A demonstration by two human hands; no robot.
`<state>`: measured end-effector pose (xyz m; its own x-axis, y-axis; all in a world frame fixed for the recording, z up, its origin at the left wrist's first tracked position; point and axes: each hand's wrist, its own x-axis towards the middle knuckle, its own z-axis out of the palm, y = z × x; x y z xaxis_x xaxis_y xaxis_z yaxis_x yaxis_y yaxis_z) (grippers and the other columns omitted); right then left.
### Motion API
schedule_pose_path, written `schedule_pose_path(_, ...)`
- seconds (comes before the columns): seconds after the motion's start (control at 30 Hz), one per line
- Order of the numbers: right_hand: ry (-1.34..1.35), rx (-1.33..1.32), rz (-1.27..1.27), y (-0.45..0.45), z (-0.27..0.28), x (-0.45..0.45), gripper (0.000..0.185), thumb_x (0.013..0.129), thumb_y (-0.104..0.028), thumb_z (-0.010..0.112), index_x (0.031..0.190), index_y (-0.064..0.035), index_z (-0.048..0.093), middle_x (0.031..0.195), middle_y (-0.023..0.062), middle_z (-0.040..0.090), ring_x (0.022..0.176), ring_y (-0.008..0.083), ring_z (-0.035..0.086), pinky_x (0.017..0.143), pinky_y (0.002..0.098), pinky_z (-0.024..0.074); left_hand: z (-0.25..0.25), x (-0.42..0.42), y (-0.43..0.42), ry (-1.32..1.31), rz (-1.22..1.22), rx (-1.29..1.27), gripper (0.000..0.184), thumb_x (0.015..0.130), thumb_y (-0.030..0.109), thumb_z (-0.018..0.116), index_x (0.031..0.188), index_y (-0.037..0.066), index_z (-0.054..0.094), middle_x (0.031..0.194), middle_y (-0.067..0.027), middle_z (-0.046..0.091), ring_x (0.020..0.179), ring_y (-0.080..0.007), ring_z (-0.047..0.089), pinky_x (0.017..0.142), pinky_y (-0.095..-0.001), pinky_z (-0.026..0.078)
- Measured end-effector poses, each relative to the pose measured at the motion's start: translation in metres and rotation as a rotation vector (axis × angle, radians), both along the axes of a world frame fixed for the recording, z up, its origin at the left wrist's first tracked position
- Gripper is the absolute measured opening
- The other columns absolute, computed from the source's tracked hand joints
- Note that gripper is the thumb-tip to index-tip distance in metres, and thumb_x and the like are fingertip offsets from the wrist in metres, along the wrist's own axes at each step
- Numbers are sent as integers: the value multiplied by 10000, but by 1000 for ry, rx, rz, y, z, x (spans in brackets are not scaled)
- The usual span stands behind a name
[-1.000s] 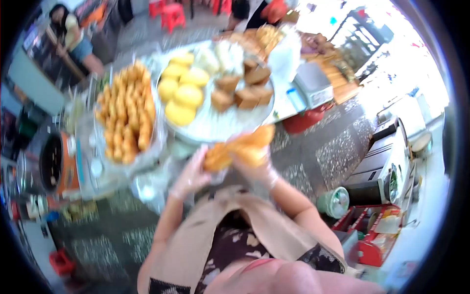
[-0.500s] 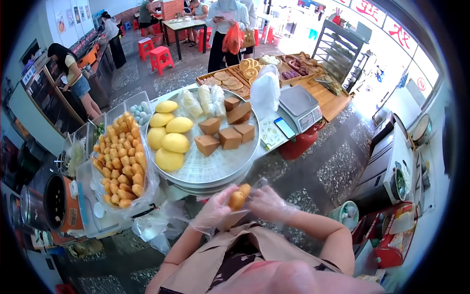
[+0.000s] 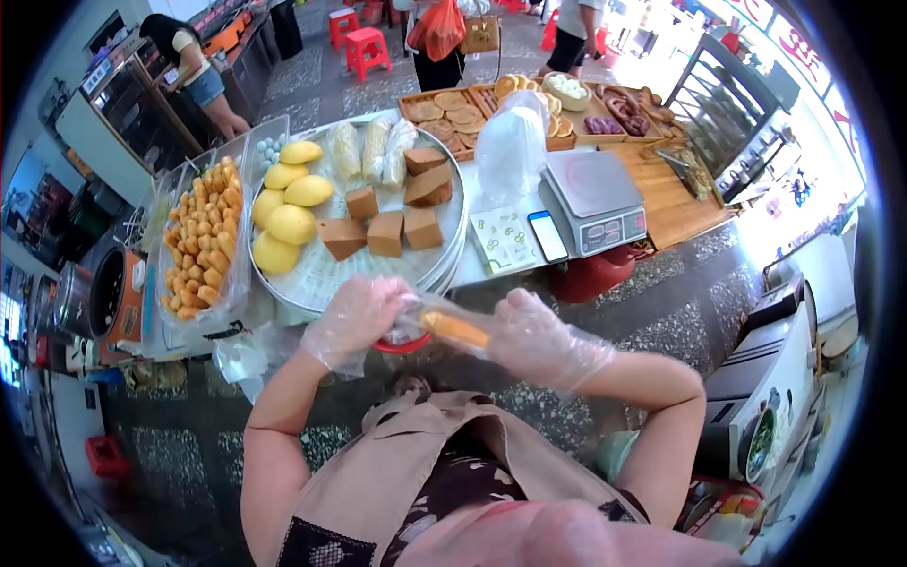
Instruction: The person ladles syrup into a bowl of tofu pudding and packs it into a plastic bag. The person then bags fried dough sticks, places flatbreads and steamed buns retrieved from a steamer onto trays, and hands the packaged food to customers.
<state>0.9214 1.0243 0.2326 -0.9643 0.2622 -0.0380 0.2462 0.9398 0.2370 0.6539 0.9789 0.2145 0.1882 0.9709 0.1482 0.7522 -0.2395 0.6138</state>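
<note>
Both hands wear clear plastic gloves and are raised in front of the apron, before the round tray's near edge. Between them stretches a clear plastic bag [image 3: 412, 326] with a golden fried dough stick [image 3: 455, 329] in it, lying slantwise. My left hand [image 3: 367, 312] is closed on the bag's left end. My right hand [image 3: 534, 342] is closed around the right end, next to the dough stick; its fingertips are partly hidden by glove and glare. Just beyond, the round tray [image 3: 321, 292] carries yellow buns [image 3: 291, 224], brown cake blocks [image 3: 385, 233] and wrapped rolls [image 3: 374, 151].
A bin of fried dough sticks [image 3: 203, 236] stands left of the tray. To the right are a scale [image 3: 595, 198], a phone [image 3: 547, 236] and a stack of plastic bags [image 3: 511, 151]. Flat breads [image 3: 452, 118] lie behind. Customers stand past the counter.
My hands have moved up and apart, drawing the bag out between them. The dough stick, earlier upright by my left hand, now lies slanted by my right. The view has shifted.
</note>
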Motion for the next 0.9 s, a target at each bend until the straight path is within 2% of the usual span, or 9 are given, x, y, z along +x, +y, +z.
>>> schedule_pose_path(0.13,-31,-107,18,42,34,23,116,741,-213,657,777,-108,625,728,5,552,771,202,529,714,350,422,33,8,41,-69,57,-73,207,855,189,626,783,-4,615,651,-74,582,595,-152,564,553,-304,439)
schedule_pose_path(0.3,-91,-191,-44,92,70,27,164,754,-247,698,824,-123,618,780,4,567,783,205,548,712,341,444,25,3,87,-1173,-284,-404,233,922,237,582,834,27,629,788,-42,615,763,-132,585,688,-315,473)
schedule_pose_path(0.43,-54,-328,-37,143,110,15,208,764,-274,731,861,-134,612,822,3,579,792,208,564,711,334,461,26,-9,136,-1512,-450,-253,206,887,216,649,940,17,639,920,-76,631,845,-127,587,774,-269,482)
schedule_pose_path(0.57,149,-634,237,217,150,-12,210,751,-186,766,891,-102,634,800,46,622,712,204,587,623,322,458,74,-13,171,-942,-211,137,203,888,188,647,997,17,642,950,-67,634,849,-115,592,786,-256,483)
schedule_pose_path(0.63,3,-776,228,250,177,-20,167,769,-54,746,903,-51,646,798,73,644,715,187,612,574,326,459,102,-4,183,-1263,-219,61,203,876,151,655,1029,18,645,943,-55,639,843,-107,596,782,-258,488)
schedule_pose_path(0.7,578,-892,320,276,166,-11,266,770,-172,742,970,-49,618,856,94,639,701,180,608,575,276,480,126,0,202,-1178,-210,112,221,869,154,661,1041,17,645,935,-52,646,836,-103,602,778,-254,489)
schedule_pose_path(0.8,701,-467,277,332,186,-30,420,782,-185,730,1139,-30,571,1012,119,623,838,187,628,702,278,523,136,18,246,-1058,-142,373,170,861,188,657,929,33,663,855,-43,657,811,-100,617,756,-230,487)
schedule_pose_path(0.87,870,-820,136,339,205,-77,347,812,-222,711,1089,-38,614,979,99,643,861,170,627,720,288,522,152,22,270,-117,48,339,333,912,277,618,1167,64,591,888,21,573,777,-63,519,726,-227,446)
schedule_pose_path(0.9,937,-1005,88,339,216,-97,317,827,-240,702,1065,-42,636,962,89,653,872,162,626,729,293,522,134,30,297,-425,134,466,293,924,303,601,1131,96,617,807,35,549,710,-45,479,642,-210,416)
